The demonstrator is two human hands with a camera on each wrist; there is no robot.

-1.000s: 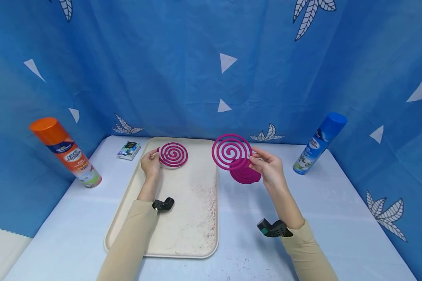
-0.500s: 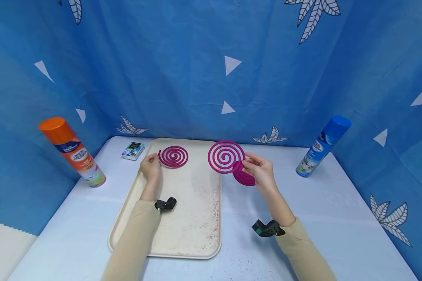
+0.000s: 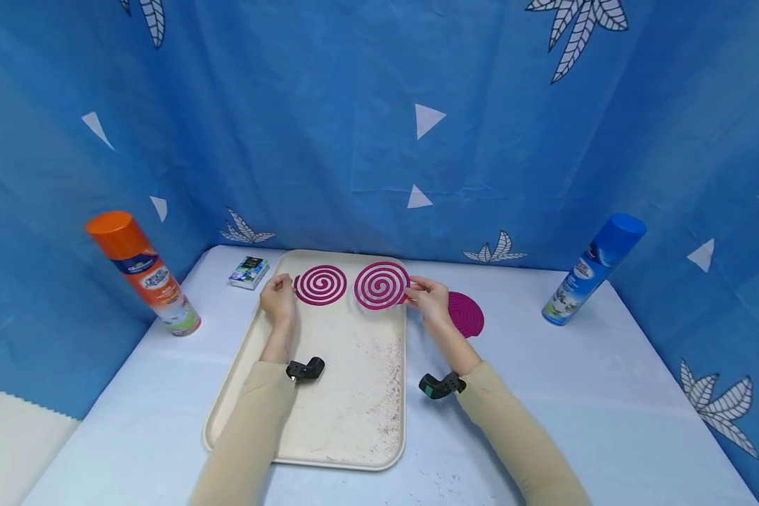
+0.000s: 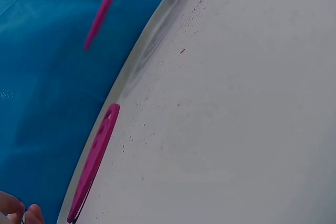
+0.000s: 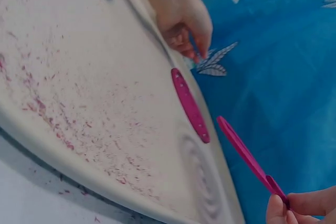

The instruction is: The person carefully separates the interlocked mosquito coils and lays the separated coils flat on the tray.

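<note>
My left hand point(image 3: 278, 299) pinches the outer end of a magenta mosquito coil point(image 3: 306, 278), which is held nearly flat over the far left of the cream tray point(image 3: 329, 414). Between thumb and fingers of my right hand point(image 3: 431, 299) is a second mosquito coil point(image 3: 368, 270), raised and tilted over the tray's far right side. Both coils appear nearly edge-on in the right wrist view, the left one point(image 5: 190, 106) near the left hand point(image 5: 184, 19). A closely wound magenta coil point(image 3: 468, 314) lies on the table right of the tray, partly hidden by my right hand.
An orange spray can point(image 3: 148, 274) stands at the left and a blue spray can point(image 3: 591, 270) at the right. By the tray's far left corner is a small box point(image 3: 249, 273). Magenta crumbs dot the tray's right side. A blue curtain point(image 3: 354, 126) hangs behind the table.
My right hand has moved left and slightly lower, carrying its coil from beside the tray to over it. The left coil has tipped flatter. The head view has shifted a little left.
</note>
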